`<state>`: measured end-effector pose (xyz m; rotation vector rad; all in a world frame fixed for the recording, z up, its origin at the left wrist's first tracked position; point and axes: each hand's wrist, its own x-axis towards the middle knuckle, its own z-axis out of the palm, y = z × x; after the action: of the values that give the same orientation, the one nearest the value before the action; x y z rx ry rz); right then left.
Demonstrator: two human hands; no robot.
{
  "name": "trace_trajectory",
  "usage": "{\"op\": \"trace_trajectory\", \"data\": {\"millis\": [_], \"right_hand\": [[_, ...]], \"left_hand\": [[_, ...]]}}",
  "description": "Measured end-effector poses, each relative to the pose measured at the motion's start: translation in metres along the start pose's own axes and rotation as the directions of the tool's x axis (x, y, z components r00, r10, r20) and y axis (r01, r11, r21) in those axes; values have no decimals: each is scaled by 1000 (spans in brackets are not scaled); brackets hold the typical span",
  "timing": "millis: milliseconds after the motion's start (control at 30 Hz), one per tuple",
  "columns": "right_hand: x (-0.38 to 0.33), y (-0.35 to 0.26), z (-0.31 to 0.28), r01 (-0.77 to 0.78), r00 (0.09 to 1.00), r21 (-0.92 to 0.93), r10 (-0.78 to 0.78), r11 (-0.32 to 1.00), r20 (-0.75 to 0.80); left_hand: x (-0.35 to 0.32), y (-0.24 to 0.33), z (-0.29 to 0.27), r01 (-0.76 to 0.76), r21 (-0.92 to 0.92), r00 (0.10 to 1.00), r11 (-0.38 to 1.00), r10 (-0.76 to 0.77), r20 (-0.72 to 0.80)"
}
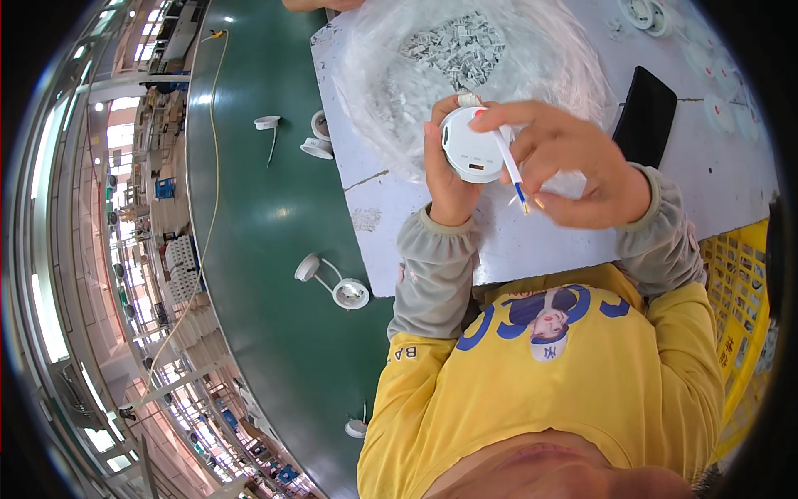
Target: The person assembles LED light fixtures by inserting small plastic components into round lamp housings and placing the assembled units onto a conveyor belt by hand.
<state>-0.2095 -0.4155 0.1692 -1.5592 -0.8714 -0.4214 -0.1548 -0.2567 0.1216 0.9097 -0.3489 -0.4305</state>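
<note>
My left hand (451,195) is wrapped round a white round plastic housing (472,154), its flat face turned up and small dark slots showing near the rim. A short white cable (507,155) runs from it, with blue and brown wire ends bared at the tip. My right hand (578,166) is bent over the housing's right side, a fingertip on its face and the other fingers curled by the cable. Just beyond my hands, a large clear plastic bag (374,91) lies open, with many small white and grey connector pieces (457,50) in it.
A black phone (645,116) lies on the white table (515,258), near several white round parts (644,15). To the left runs a green belt (266,333) with white cabled units (351,293) on it. A yellow crate (740,308) stands at right. Part of another person's hand (320,3) shows at the top.
</note>
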Motion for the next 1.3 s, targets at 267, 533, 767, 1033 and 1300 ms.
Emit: {"op": "trace_trajectory", "data": {"millis": [267,533,767,1033,1300], "right_hand": [[-4,4,-3,-53,963,-259,-20,964,-270],[-10,3,-8,-380,800,431,525,818,-291],[-7,10,-15,-152,925,-356,6,922,-381],[-1,-14,-33,-51,881,-509,-201,859,-429],[-11,-8,-20,-148,960,-455,18,878,-278]], "left_hand": [[-5,3,5,-124,189,958,974,68,278],[-8,3,3,-452,533,815,715,90,572],[-15,-7,7,-380,464,883,800,165,439],[-9,-1,0,-611,566,791,553,422,442],[-11,8,-8,-633,394,771,666,589,242]]}}
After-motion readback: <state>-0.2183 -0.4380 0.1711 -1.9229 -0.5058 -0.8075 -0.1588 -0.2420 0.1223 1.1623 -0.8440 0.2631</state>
